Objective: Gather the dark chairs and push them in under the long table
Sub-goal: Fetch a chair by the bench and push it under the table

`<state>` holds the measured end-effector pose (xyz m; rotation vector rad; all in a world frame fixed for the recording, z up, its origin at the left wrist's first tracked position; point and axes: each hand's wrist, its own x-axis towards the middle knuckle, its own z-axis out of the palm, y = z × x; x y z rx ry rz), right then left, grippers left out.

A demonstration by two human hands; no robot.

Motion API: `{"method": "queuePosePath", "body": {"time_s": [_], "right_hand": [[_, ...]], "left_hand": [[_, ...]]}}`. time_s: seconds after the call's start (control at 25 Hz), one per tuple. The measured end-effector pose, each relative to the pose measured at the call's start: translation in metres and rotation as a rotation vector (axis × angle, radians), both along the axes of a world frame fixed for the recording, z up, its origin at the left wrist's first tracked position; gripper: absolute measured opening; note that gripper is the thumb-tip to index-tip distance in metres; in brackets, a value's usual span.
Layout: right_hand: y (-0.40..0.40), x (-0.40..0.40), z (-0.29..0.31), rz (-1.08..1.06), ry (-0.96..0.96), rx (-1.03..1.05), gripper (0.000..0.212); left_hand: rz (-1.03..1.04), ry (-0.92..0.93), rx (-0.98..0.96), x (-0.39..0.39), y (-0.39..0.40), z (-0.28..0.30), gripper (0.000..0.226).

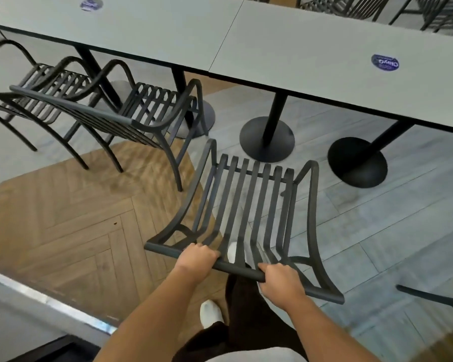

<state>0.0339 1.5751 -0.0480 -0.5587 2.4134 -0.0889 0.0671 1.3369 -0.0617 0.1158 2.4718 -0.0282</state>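
Note:
A dark slatted metal chair (249, 199) stands right in front of me, its seat facing the long grey table (285, 58). My left hand (196, 257) and my right hand (279, 279) both grip the chair's top back rail. The chair's front edge is short of the table's edge, near a round black table base (267, 139). Two more dark chairs stand to the left: one (131, 113) partly under the table, another (45, 82) beside it at the far left.
A second round table base (357, 163) stands on the right. Part of another dark chair (439, 299) pokes in at the lower right. More chairs (351, 6) line the table's far side. My white shoes (211, 313) are on the floor behind the chair.

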Motion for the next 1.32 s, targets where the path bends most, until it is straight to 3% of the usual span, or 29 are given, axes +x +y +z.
{"method": "queuePosePath", "body": {"time_s": [0.44, 0.92, 1.32], "right_hand": [[-0.045, -0.117, -0.006, -0.082, 0.01, -0.048, 0.026], [-0.051, -0.254, -0.011, -0.138, 0.009, -0.061, 0.029], [-0.03, -0.313, -0.009, -0.081, 0.017, -0.035, 0.017]], "left_hand": [[-0.099, 0.027, -0.027, -0.142, -0.05, -0.008, 0.045], [-0.155, 0.059, -0.042, -0.292, -0.054, -0.008, 0.047], [-0.197, 0.011, 0.002, -0.34, -0.039, -0.013, 0.045]]}}
